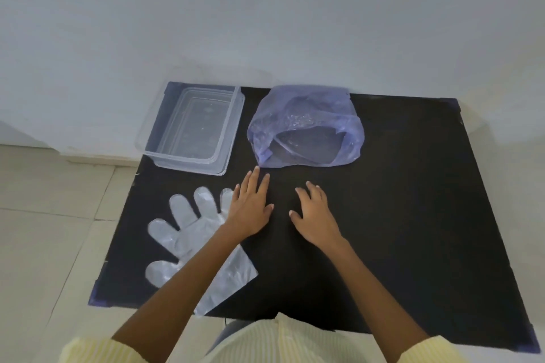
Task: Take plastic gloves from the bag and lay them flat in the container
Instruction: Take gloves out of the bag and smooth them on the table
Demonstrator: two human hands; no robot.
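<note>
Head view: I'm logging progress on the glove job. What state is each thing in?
container: open, upright, looks empty.
bag: lying on the mat, mouth open.
glove: out of the bag, spread flat on the mat, partly under the left forearm.
left hand: open, palm down, holding nothing.
right hand: open, palm down, holding nothing.
</note>
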